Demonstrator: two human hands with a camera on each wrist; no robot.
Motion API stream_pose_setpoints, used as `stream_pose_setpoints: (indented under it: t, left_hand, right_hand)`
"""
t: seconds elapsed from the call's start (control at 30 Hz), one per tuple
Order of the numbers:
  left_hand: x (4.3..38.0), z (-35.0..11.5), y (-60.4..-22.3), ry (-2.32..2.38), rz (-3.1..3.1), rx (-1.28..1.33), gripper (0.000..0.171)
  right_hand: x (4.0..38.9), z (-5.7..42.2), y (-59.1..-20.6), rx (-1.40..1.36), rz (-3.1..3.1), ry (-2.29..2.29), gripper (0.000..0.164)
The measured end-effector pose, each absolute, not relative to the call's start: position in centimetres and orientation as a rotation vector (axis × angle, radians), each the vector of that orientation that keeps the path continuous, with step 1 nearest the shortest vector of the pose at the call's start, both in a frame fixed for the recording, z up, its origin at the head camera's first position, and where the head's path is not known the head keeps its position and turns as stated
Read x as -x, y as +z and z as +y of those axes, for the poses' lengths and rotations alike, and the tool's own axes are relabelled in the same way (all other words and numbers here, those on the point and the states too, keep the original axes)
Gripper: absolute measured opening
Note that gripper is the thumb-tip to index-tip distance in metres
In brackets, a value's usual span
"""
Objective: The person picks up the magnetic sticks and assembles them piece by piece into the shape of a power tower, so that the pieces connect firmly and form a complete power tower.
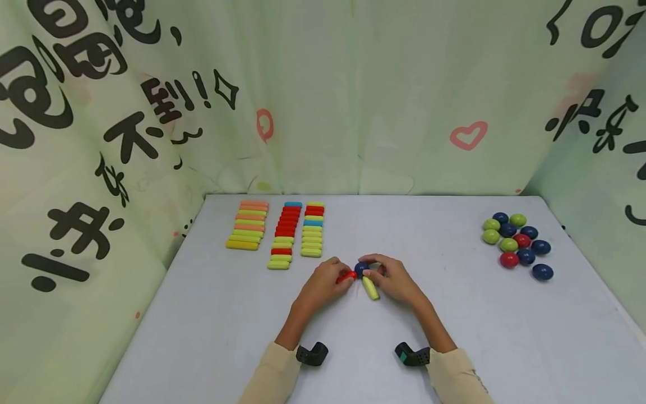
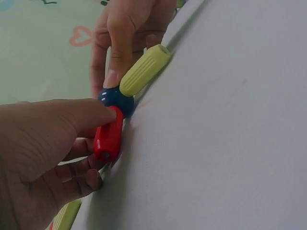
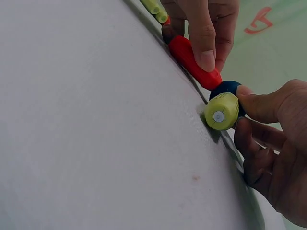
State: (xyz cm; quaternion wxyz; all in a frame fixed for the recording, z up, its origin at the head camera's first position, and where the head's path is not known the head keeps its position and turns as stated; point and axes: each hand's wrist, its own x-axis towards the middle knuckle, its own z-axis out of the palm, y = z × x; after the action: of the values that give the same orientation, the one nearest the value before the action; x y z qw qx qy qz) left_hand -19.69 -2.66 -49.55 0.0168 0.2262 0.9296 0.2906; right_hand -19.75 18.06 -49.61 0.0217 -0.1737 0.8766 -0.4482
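Observation:
A dark blue ball (image 1: pixel 360 269) sits between the two hands near the middle of the table. My left hand (image 1: pixel 327 283) pinches a red rod (image 2: pixel 108 136) between thumb and fingers, its inner end against the ball. On the other side, my right hand (image 1: pixel 395 278) grips the blue ball with thumb and fingertips. A yellow-green rod (image 1: pixel 370 288) joins the ball and points toward the front of the table. In the right wrist view, its round end with a pale metallic disc faces the camera.
Three columns of coloured rods (image 1: pixel 285 233) lie at the back left: red, yellow-green, orange, yellow and blue. At the back right is a cluster of blue, green and red balls (image 1: pixel 508 260). A printed curtain (image 1: pixel 404 112) hangs behind the white table (image 1: pixel 212 314).

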Motion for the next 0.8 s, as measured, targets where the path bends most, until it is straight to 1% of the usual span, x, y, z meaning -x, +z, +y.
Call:
stream_pose_setpoints:
  t: [0.13,0.37,0.43,0.53,0.67,0.8]
  left_hand:
    - [19.6,-2.4,-49.7,0.925,2.887,-0.717,0.030]
    - [19.4,-2.1,-49.9,0.905,2.869,-0.714,0.053]
    - [19.4,-2.0,-49.9,0.853,2.882,-0.723,0.055]
    - [19.3,-1.8,-50.0,0.782,2.901,-0.748,0.052]
    - [19.2,-1.5,-50.0,0.778,2.920,-0.743,0.044]
    - [19.2,-1.5,-49.9,0.877,2.892,-0.634,0.038]
  right_hand:
    - [19.8,18.1,-49.7,0.558,2.738,-1.393,0.029]
    - [19.9,18.3,-49.5,0.472,2.800,-1.373,0.028]
    - [20.0,18.8,-49.2,0.408,2.824,-1.383,0.026]
    - [20.1,20.1,-48.8,0.287,2.957,-1.373,0.022]
    - [20.2,23.4,-48.2,-0.001,3.254,-1.309,0.018]
    - [19.5,27.4,-47.6,-0.479,3.390,-1.181,0.026]
